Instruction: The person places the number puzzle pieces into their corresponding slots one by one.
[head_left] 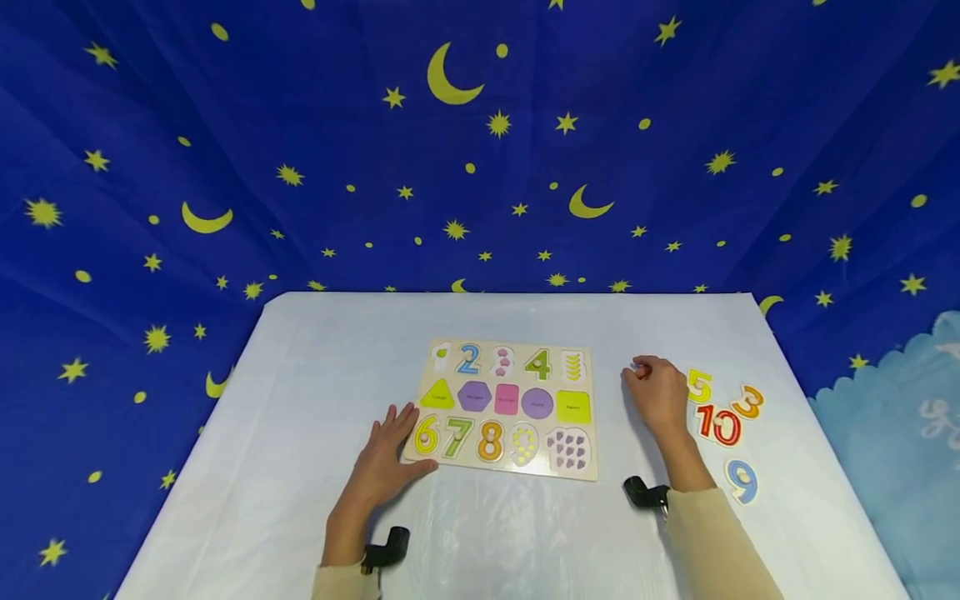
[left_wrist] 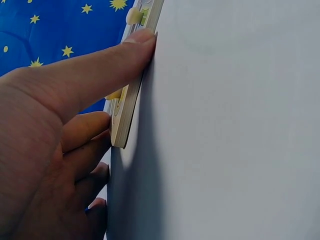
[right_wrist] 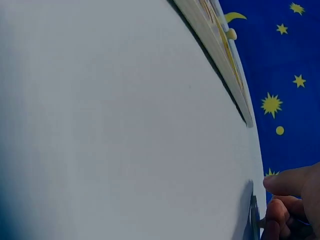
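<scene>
Left hand: I see the left hand lying flat at the near left corner of the puzzle board. Its fingers are straight and released. In the left wrist view the thumb presses along the board's edge, bracing it rather than gripping it.

Puzzle board: It lies flat on the white bench, about centre. Numbers 2, 4, 6, 7 and 8 and the row of coloured shapes are seated. Several recesses show only their printed pictures.

Handling of board: I judge it stiff, thin and light, likely to slide on the smooth bench cover unless steadied.

Right hand: The right hand rests on the bench just right of the board, fingers curled. In the right wrist view the fingers pinch a small flat piece lying against the bench. I cannot tell which piece it is.

Handling of piece: I judge it light, rigid and thin, so awkward to lift by the edge. The seated pieces carry a small peg, the better hold, if this one has one.

Loose numbers: The 5, 10, 3 and 9 lie on the bench right of the right hand, near each other.
</scene>
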